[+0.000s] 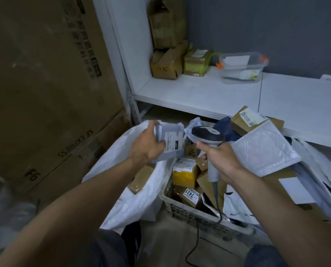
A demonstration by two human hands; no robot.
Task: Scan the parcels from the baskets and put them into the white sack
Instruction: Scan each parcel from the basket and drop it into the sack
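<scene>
Left hand [145,146] is gripping a small grey plastic mailer parcel [170,141], label turned toward the grey handheld corded scanner [209,139], which the right hand [223,160] is clasping. Open white plastic sack [137,201] is waiting below; a tilted label risks a misread.

One grey parcel [170,143], white printed label facing right, is tilted and gripped by the left hand [145,149] above the open mouth of the white sack [137,199]; a brown box [141,179] lies inside the sack. The scanner [209,135], dark head on a grey handle, is held in the right hand [224,164] just beside the label, cord trailing down. A grey lattice basket [189,212] just right of the sack is packed with cardboard boxes, with a white padded envelope [262,151] on the heap beyond.
</scene>
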